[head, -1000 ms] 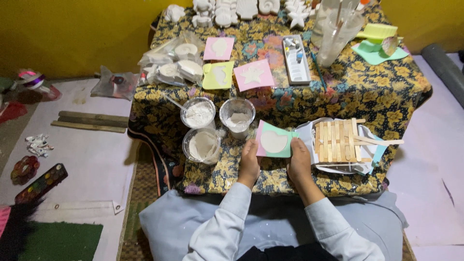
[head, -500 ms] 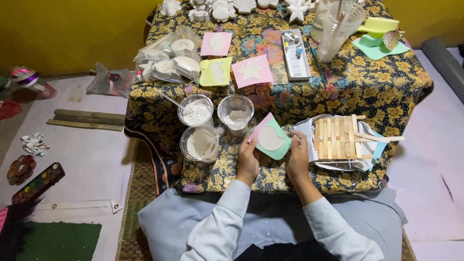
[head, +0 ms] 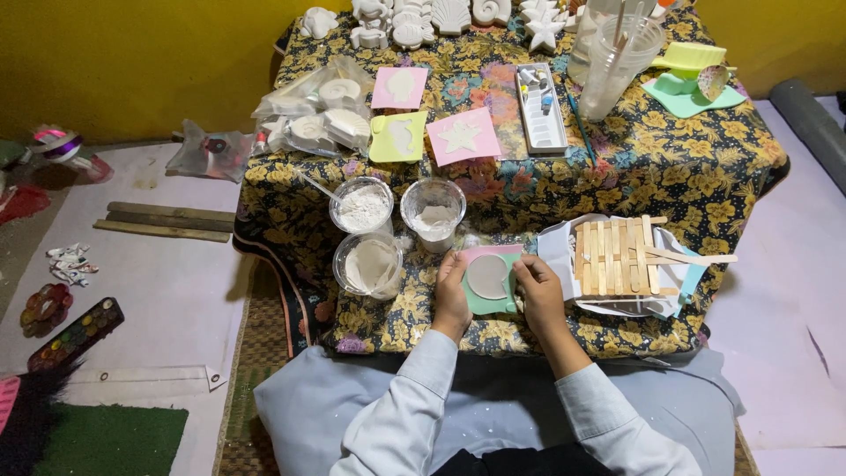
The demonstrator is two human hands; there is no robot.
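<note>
Green mould (head: 487,280), just right of the plaster cups (head: 397,231), is gripped flat by both hands' closed fingers, left hand (head: 451,295) and right hand (head: 539,295), seemingly being settled level.

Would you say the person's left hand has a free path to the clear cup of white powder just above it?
Probably yes: the left hand holds the green mould, the cup of white powder stands close above, with nothing between.

We see the green square mould with a round white cast (head: 487,280) lying at the near edge of the floral-cloth table (head: 705,167), between the left hand (head: 452,295) and right hand (head: 539,295), which touch its sides. Left of it sit three clear plastic cups of white powder (head: 388,231); right of it, a tray of wooden sticks (head: 621,257). Behind lie three flat moulds on paper squares (head: 427,128), with white plaster figures (head: 423,19) at the far edge.
</note>
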